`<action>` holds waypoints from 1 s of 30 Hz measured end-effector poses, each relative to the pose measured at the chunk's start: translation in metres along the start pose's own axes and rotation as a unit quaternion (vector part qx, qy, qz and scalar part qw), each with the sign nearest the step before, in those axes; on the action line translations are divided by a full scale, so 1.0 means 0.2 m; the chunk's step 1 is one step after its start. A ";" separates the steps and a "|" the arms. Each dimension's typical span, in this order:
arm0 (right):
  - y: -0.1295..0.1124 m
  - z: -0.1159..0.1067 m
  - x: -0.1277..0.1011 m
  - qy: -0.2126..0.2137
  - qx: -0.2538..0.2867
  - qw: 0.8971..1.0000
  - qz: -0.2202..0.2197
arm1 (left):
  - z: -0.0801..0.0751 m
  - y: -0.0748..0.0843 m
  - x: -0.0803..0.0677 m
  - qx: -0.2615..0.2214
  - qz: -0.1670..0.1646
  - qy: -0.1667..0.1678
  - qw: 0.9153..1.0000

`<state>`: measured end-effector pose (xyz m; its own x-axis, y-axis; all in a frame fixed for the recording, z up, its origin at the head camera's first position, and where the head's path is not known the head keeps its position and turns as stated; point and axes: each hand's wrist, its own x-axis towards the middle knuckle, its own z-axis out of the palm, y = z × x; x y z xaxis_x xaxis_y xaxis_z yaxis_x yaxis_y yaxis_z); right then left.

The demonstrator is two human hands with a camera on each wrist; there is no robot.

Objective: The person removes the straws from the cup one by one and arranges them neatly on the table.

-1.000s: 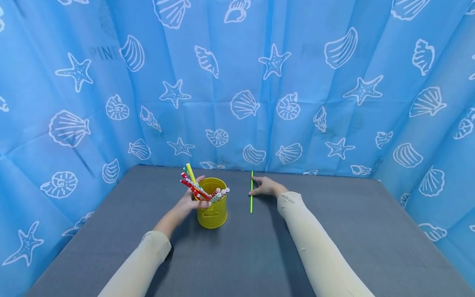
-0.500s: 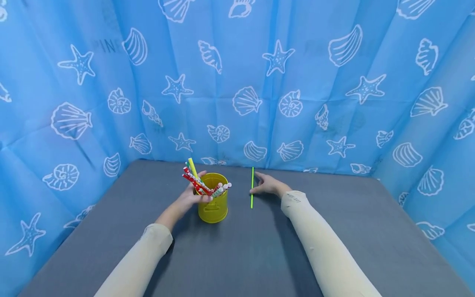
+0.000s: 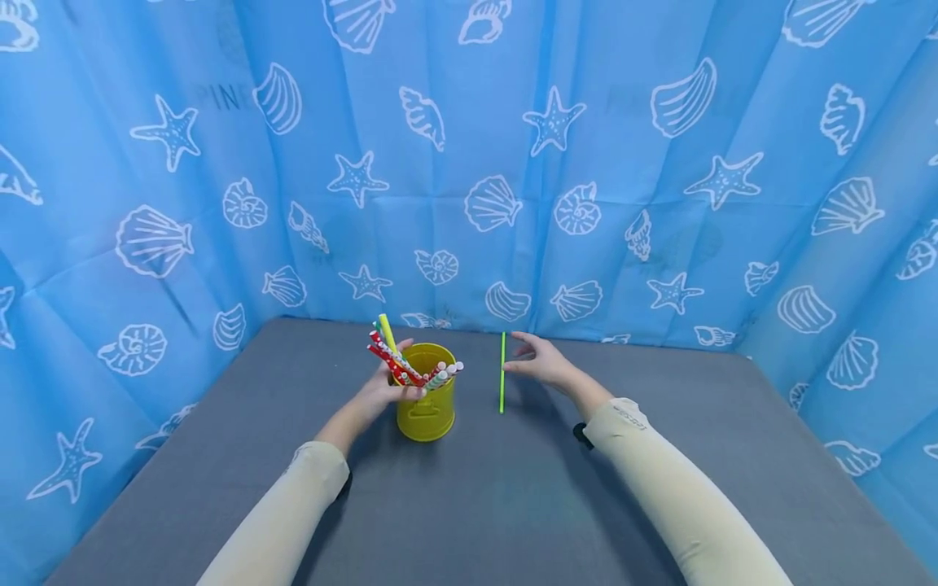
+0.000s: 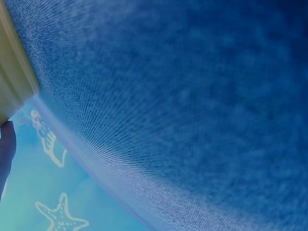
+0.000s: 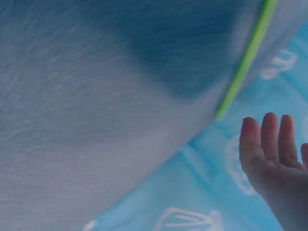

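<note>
Two hands, two pale sleeves, one yellow bucket, one green stick on the grey table (image 3: 469, 505) and one bunch of straw-like sticks (image 3: 406, 373) show (these overlap too much for a sure count, though just one among them is plain yellow); behind them hangs blue curtain cloth (image 3: 491, 114) printed with white shells and starfish. Compared with half a second ago, the right hand (image 3: 545, 364) sits slightly farther from the green stick (image 3: 501, 391), its wrist drawn more to the right, and a small black object (image 3: 582, 435) now peeks from under the cuff of the right sleeve (image 3: 681, 488); the bucket and the green stick keep their places relative to each other. The right hand holds nothing, its fingers (image 5: 270, 137) loosely spread, with thumb and forefinger parted just beside the stick; the left hand (image 3: 381, 387), below which runs the left sleeve (image 3: 274, 513), curls round the left side of the yellow bucket (image 3: 425, 419) near its rim, thumb in front and fingers behind. The green stick is thin, straight and bright, lying to the right of the bucket and pointing away from the person, its far end near the table's back edge; the bucket stands upright, a raised fitting on its front; its sticks, some red and spotted, lean outward to both sides.
</note>
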<state>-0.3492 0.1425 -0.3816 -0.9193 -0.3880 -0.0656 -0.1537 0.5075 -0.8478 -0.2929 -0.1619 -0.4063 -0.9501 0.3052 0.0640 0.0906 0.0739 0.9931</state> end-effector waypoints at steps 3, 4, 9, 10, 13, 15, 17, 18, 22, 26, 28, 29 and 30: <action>-0.07 0.02 -0.05 0.021 0.045 0.998 -0.024 | 0.00 0.00 0.01 -0.007 0.013 -0.003 1.000; -0.09 0.02 -0.07 0.027 0.055 0.998 -0.030 | 0.00 0.00 0.01 -0.008 0.016 -0.004 1.000; -0.19 0.06 -0.15 0.033 0.092 0.993 -0.062 | 0.00 0.01 0.00 0.008 -0.001 0.002 1.000; -0.21 0.07 -0.17 0.031 0.098 0.992 -0.068 | 0.00 0.01 0.00 0.010 -0.005 0.002 1.000; -0.25 0.09 -0.20 0.027 0.120 0.989 -0.087 | 0.00 0.01 -0.01 0.016 -0.016 0.003 1.000; -0.28 0.10 -0.22 0.019 0.134 0.985 -0.105 | 0.00 0.00 -0.01 0.017 -0.017 0.003 1.000; -0.31 0.12 -0.22 0.011 0.141 0.983 -0.121 | -0.01 0.00 -0.01 0.017 -0.017 0.003 1.000; -0.32 0.13 -0.22 0.007 0.141 0.982 -0.128 | -0.01 0.00 -0.01 0.016 -0.017 0.004 1.000; -0.36 0.15 -0.21 0.006 0.132 0.982 -0.136 | -0.01 0.00 -0.01 0.018 -0.017 0.005 1.000; -0.38 0.17 -0.16 0.005 0.139 0.982 -0.130 | -0.01 0.00 -0.01 0.019 -0.015 0.007 1.000; -0.40 0.19 -0.13 0.004 0.141 0.981 -0.130 | 0.00 0.00 -0.01 0.019 -0.015 0.006 1.000; -0.40 0.20 -0.11 0.001 0.142 0.981 -0.130 | 0.00 0.00 0.00 0.020 -0.014 0.004 1.000; -0.41 0.22 -0.09 -0.003 0.141 0.982 -0.129 | 0.00 0.00 0.00 0.020 -0.014 0.003 1.000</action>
<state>-0.3036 0.0751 -0.3339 -0.8610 -0.4800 0.1681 -0.2736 0.1585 -0.9487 -0.2927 -0.1621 -0.4059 -0.9543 0.2964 0.0376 0.0764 0.1204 0.9898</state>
